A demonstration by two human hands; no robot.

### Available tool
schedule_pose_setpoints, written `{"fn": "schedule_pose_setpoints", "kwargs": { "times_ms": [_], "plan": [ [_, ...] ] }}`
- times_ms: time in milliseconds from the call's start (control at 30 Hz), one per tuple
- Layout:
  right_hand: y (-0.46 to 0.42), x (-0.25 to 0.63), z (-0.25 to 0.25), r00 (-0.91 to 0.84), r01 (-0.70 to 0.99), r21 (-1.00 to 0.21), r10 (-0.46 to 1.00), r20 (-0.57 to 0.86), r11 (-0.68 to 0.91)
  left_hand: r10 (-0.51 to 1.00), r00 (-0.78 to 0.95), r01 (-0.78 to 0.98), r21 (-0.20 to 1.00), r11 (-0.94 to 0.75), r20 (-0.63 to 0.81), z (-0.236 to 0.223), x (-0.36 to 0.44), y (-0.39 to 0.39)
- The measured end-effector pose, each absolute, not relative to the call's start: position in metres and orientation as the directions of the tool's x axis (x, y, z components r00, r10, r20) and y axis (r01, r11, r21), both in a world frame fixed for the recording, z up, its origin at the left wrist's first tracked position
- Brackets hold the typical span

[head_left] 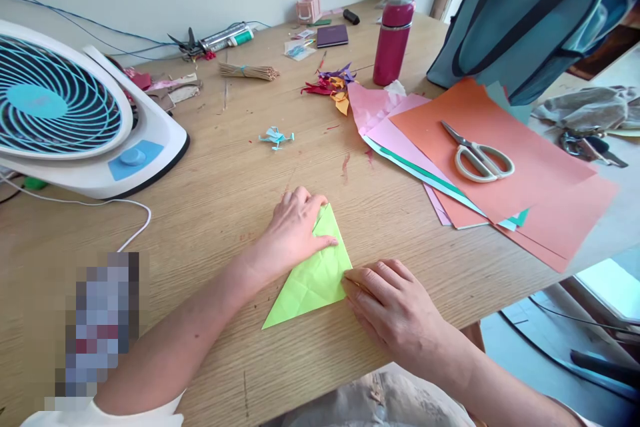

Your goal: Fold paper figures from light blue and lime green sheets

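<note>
A light green paper (313, 277), folded into a triangle, lies flat on the wooden table (225, 173) near its front edge. My left hand (295, 227) rests on the triangle's upper left part, fingers pressed flat on the paper. At the paper's right corner my right hand (387, 303) presses down with its fingertips on the edge, fingers close together and curled slightly.
A white and blue fan (75, 113) stands at the left with its cord trailing. Coloured paper sheets (480, 167) with scissors (477, 155) lie at the right. A small blue paper figure (275, 138), folded paper scraps (330, 87), a red bottle (393, 40) and a teal bag (530, 20) sit farther back.
</note>
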State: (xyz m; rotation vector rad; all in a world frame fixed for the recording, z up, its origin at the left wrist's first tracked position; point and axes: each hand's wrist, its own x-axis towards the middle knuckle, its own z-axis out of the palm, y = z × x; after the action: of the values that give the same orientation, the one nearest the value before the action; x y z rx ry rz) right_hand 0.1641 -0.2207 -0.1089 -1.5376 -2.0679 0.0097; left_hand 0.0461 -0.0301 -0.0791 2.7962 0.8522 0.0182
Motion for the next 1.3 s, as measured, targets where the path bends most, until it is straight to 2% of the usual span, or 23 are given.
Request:
{"fn": "schedule_pose_setpoints", "kwargs": {
  "times_ms": [167, 300, 400, 500, 600, 700, 867, 1067, 1167, 1300],
  "plan": [
    [-0.221, 0.164, -0.108, -0.143, 0.883, -0.342, 0.878, 0.457, 0.322, 0.555, 0.818, 0.575, 0.198, -0.793, -0.151, -0.064, 0.064, -0.025],
    [-0.222, 0.174, -0.104, -0.078, 0.861, -0.421, 0.892, 0.446, 0.286, 0.568, 0.800, 0.598, 0.184, -0.780, -0.194, -0.059, 0.071, -0.024],
    [-0.213, 0.192, -0.097, -0.004, 0.852, -0.478, 0.915, 0.403, 0.215, 0.561, 0.784, 0.620, 0.291, -0.728, -0.266, -0.059, 0.071, -0.016],
    [-0.188, 0.214, -0.085, 0.113, 0.782, -0.612, 0.940, 0.322, 0.116, 0.509, 0.806, 0.591, 0.458, -0.664, -0.301, -0.062, 0.069, -0.006],
    [-0.153, 0.226, -0.076, 0.158, 0.669, -0.743, 0.974, 0.162, 0.015, 0.461, 0.845, 0.522, 0.604, -0.603, -0.271, -0.063, 0.066, 0.001],
    [-0.124, 0.224, -0.075, 0.037, 0.564, -0.826, 0.999, 0.015, -0.008, 0.440, 0.877, 0.440, 0.691, -0.573, -0.194, -0.059, 0.062, 0.004],
    [-0.112, 0.212, -0.091, 0.021, 0.480, -0.877, 0.999, 0.030, 0.016, 0.485, 0.871, 0.391, 0.707, -0.589, -0.077, -0.054, 0.060, 0.002],
    [-0.118, 0.213, -0.099, 0.034, 0.365, -0.931, 0.999, 0.021, 0.007, 0.430, 0.898, 0.346, 0.749, -0.565, -0.091, -0.057, 0.063, -0.005],
    [-0.118, 0.215, -0.099, 0.021, 0.314, -0.949, 1.000, -0.001, -0.008, 0.443, 0.893, 0.349, 0.750, -0.562, -0.084, -0.059, 0.065, -0.007],
    [-0.117, 0.219, -0.099, 0.008, 0.247, -0.969, 1.000, -0.005, -0.007, 0.499, 0.867, 0.332, 0.756, -0.565, -0.007, -0.061, 0.067, -0.012]
  ]
}}
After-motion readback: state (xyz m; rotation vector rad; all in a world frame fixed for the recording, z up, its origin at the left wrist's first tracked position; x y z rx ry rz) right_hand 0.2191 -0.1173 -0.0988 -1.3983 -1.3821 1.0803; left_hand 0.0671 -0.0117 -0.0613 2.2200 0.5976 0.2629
